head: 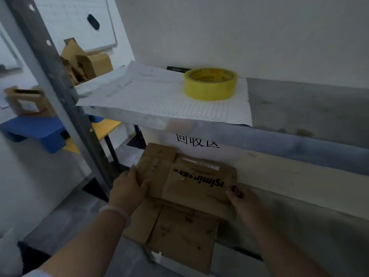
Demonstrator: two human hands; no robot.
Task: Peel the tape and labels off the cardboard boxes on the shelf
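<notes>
Cardboard box (191,188): flattened, lay on the lower shelf (309,216).
Left hand (129,188): fingers flat on the left flap, pinning it steady.
Right hand (242,198): pinched the right edge, possibly a tape end; too blurred to confirm.
Label (200,164): white strip, sat unpeeled on the far panel.

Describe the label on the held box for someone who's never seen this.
Under the upper board of the metal shelf, the left hand and right hand are on a flattened cardboard box. Near its far edge, below the sign with black characters, lies a narrow white label. It is the box's only white printed strip.
</notes>
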